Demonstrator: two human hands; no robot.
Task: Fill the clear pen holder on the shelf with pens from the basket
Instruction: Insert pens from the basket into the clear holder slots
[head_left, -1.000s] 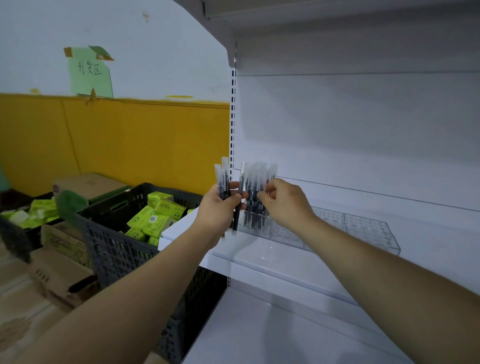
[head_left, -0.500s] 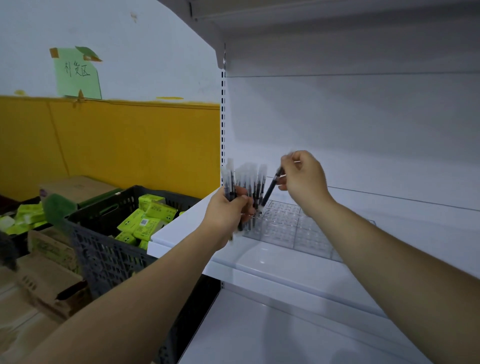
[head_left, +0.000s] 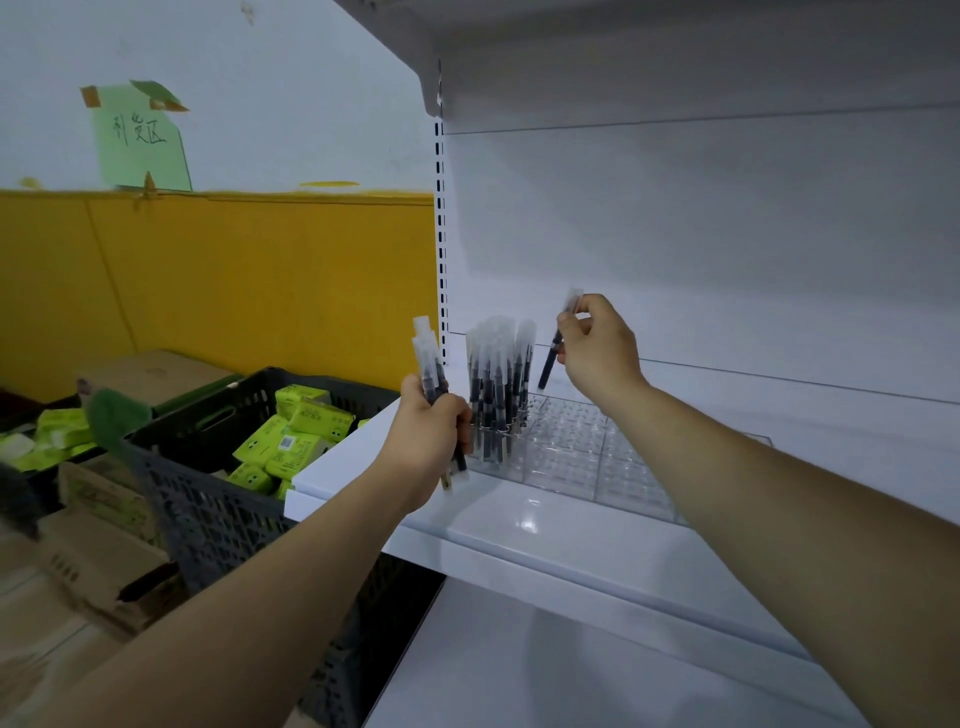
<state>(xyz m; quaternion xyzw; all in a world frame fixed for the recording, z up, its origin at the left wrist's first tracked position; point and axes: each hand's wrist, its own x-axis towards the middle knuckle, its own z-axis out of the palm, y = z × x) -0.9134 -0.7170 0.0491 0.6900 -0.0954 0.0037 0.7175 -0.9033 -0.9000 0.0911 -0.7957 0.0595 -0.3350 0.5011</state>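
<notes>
A clear pen holder (head_left: 587, 457) with a grid of slots sits on the white shelf (head_left: 545, 525). Several dark pens with frosted caps (head_left: 498, 384) stand upright in its left end; the slots to the right hold none. My left hand (head_left: 428, 436) grips a small bundle of pens (head_left: 428, 358) just left of the holder. My right hand (head_left: 597, 348) pinches a single pen (head_left: 553, 353), tip down and slightly tilted, above the holder beside the standing pens.
A dark plastic basket (head_left: 208, 499) with green packets stands left of the shelf, beside cardboard boxes (head_left: 104, 545) on the floor. Another shelf board (head_left: 623, 52) hangs overhead, and a lower shelf (head_left: 571, 675) lies below.
My right hand took one pen from the bundle, lifted it and carried it right, over the holder. My left hand lowered slightly with the remaining pens.
</notes>
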